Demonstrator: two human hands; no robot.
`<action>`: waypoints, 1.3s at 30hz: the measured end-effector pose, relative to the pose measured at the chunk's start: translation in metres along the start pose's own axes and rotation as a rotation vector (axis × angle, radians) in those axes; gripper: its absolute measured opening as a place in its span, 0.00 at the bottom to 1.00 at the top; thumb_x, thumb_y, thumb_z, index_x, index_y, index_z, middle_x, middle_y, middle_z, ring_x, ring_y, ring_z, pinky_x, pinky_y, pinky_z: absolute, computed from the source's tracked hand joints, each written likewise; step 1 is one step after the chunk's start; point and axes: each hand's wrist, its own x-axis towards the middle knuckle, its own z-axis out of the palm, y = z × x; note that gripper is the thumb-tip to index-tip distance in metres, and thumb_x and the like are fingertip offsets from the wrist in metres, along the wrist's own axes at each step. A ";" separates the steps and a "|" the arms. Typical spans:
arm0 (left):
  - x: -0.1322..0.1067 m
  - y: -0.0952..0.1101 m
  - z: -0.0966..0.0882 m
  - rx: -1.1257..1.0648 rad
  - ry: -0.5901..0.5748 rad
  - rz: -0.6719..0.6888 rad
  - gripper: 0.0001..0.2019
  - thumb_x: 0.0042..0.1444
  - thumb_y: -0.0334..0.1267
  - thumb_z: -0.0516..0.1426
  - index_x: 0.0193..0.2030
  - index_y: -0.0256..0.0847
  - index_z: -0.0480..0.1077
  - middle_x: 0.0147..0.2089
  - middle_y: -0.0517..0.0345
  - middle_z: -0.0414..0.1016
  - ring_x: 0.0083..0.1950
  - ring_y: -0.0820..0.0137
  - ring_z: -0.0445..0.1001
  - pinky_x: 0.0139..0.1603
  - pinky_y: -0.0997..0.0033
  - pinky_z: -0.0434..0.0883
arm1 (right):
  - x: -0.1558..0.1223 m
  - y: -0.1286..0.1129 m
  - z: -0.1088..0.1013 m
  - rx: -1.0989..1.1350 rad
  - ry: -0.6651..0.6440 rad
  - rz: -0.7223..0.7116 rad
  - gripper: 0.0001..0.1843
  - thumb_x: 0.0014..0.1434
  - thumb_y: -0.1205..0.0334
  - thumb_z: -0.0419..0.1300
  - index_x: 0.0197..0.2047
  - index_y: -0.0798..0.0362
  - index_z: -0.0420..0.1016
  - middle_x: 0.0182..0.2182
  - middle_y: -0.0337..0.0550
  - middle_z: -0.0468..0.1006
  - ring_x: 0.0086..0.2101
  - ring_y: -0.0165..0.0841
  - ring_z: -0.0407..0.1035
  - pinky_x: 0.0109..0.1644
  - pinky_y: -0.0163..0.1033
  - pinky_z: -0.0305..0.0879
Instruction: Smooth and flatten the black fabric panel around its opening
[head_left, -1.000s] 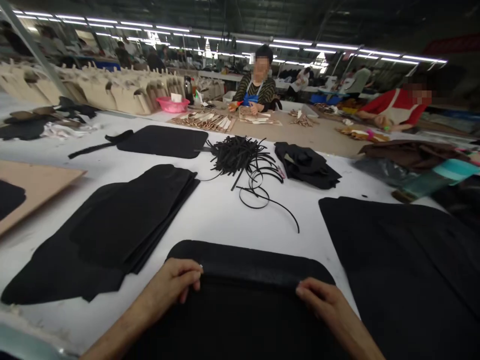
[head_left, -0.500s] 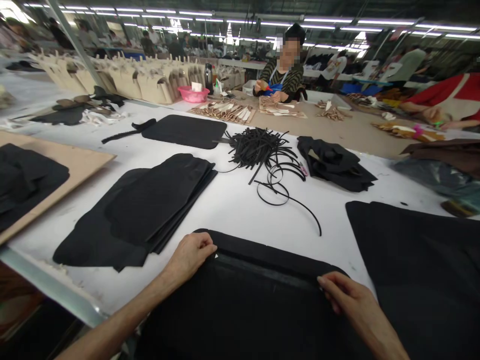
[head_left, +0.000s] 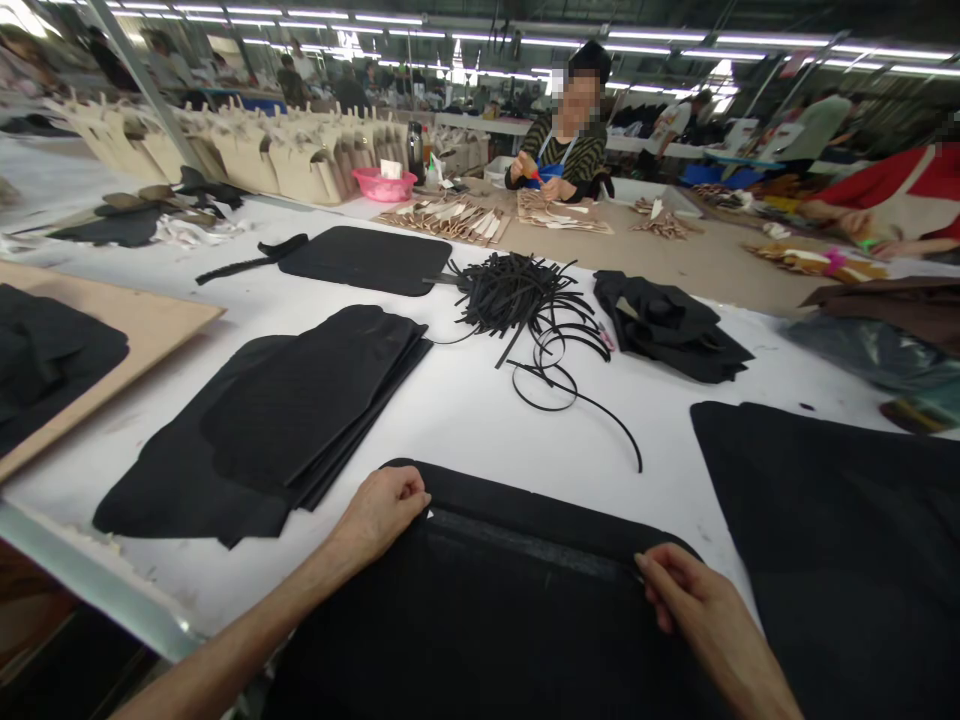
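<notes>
A large black panel (head_left: 480, 640), leather-like in look, lies before me at the table's near edge. Along its far side runs a black border (head_left: 525, 505), with a duller greyish band just on my side of it. My left hand (head_left: 390, 508) is closed in a pinch at the band's left end, near a small white triangular mark (head_left: 430, 514). At the right end, my right hand (head_left: 686, 590) pinches the panel too, thumb and forefinger together with the other fingers curled. Whether a thin separate piece sits under the fingertips cannot be made out.
Stacked black panels (head_left: 300, 400) lie to the left, and another black sheet (head_left: 840, 520) to the right. Beyond are a heap of black strips (head_left: 510, 295) and folded black pieces (head_left: 667, 325). A co-worker (head_left: 562, 150) sits across the table by a pink basin (head_left: 384, 184).
Both hands keep nearly the same pinched places on the panel. The view has shifted very slightly, and the co-worker's hands opposite have moved a little.
</notes>
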 end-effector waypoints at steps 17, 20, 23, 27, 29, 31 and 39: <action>0.005 -0.008 0.006 0.121 -0.021 0.028 0.10 0.51 0.42 0.50 0.22 0.43 0.58 0.18 0.67 0.59 0.24 0.71 0.60 0.26 0.72 0.52 | -0.004 -0.009 0.001 0.059 0.055 -0.005 0.16 0.55 0.48 0.51 0.25 0.50 0.63 0.17 0.32 0.65 0.17 0.27 0.59 0.21 0.33 0.52; 0.005 -0.008 0.005 0.139 -0.028 0.035 0.10 0.51 0.43 0.49 0.22 0.43 0.59 0.19 0.66 0.59 0.24 0.71 0.60 0.26 0.72 0.53 | -0.005 -0.011 0.002 0.033 0.057 0.004 0.15 0.56 0.49 0.50 0.25 0.50 0.62 0.17 0.32 0.64 0.17 0.27 0.59 0.21 0.33 0.52; 0.006 -0.007 0.005 0.149 -0.034 0.039 0.10 0.51 0.43 0.48 0.22 0.43 0.59 0.19 0.66 0.60 0.24 0.71 0.61 0.26 0.72 0.53 | -0.009 -0.016 0.002 -0.013 0.097 -0.007 0.14 0.56 0.51 0.50 0.24 0.50 0.61 0.17 0.32 0.63 0.18 0.27 0.58 0.21 0.33 0.51; 0.007 -0.012 0.006 0.138 -0.059 0.048 0.11 0.51 0.46 0.48 0.23 0.43 0.59 0.18 0.66 0.59 0.24 0.70 0.60 0.26 0.72 0.54 | -0.018 -0.026 0.000 -0.154 0.217 -0.056 0.14 0.56 0.53 0.51 0.22 0.50 0.60 0.17 0.33 0.60 0.21 0.28 0.56 0.24 0.35 0.48; 0.009 -0.017 0.007 0.127 -0.068 0.041 0.13 0.50 0.49 0.48 0.22 0.43 0.60 0.18 0.66 0.58 0.23 0.70 0.60 0.26 0.72 0.54 | -0.020 -0.030 -0.001 -0.199 0.244 -0.057 0.14 0.56 0.54 0.51 0.21 0.50 0.59 0.17 0.33 0.60 0.22 0.29 0.56 0.25 0.35 0.47; 0.012 -0.023 0.008 0.118 -0.081 0.029 0.14 0.50 0.51 0.48 0.22 0.43 0.60 0.18 0.66 0.58 0.23 0.70 0.60 0.25 0.72 0.54 | -0.021 -0.032 -0.001 -0.197 0.250 -0.047 0.14 0.56 0.55 0.51 0.21 0.50 0.58 0.17 0.32 0.60 0.22 0.29 0.56 0.25 0.35 0.47; 0.016 -0.030 0.009 0.041 -0.128 -0.016 0.17 0.46 0.55 0.49 0.22 0.44 0.62 0.17 0.65 0.58 0.23 0.69 0.59 0.25 0.71 0.54 | -0.021 -0.033 -0.005 -0.142 0.233 -0.029 0.13 0.55 0.55 0.52 0.22 0.51 0.63 0.17 0.31 0.58 0.22 0.27 0.55 0.25 0.34 0.46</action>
